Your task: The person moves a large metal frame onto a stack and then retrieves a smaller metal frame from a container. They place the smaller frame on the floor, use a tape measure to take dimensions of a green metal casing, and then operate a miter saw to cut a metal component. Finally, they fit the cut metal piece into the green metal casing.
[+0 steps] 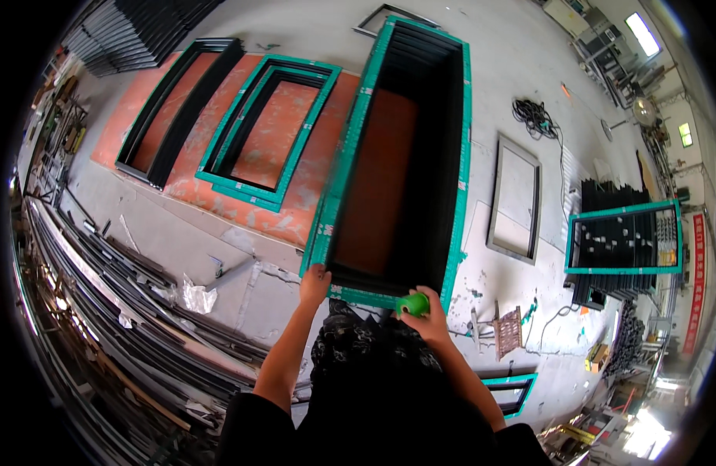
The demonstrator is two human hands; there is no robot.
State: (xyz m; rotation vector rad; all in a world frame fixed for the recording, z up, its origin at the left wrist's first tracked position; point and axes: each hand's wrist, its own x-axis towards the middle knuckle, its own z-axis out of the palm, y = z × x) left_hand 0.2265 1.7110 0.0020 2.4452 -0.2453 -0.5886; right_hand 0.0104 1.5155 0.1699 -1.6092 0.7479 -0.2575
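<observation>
A tall stack of long dark window frames [465, 116] stands in front of me, its top frame faced with green tape. At the near left corner of that top frame, my left hand [316, 285] is closed on the edge, its fingertips partly hidden. My right hand [429, 317] grips a roll of green tape [412, 304] by the near right corner, close against the short side. Whether a strip runs from the roll to the frame, I cannot tell.
Two lower frame stacks, one green-faced [206, 159] and one dark [160, 151], rest on an orange board [106, 144] to the left. Long metal profiles [156, 311] cover the floor at near left. Rightward are a single frame [494, 210], coiled cable [533, 116] and a small stool [508, 332].
</observation>
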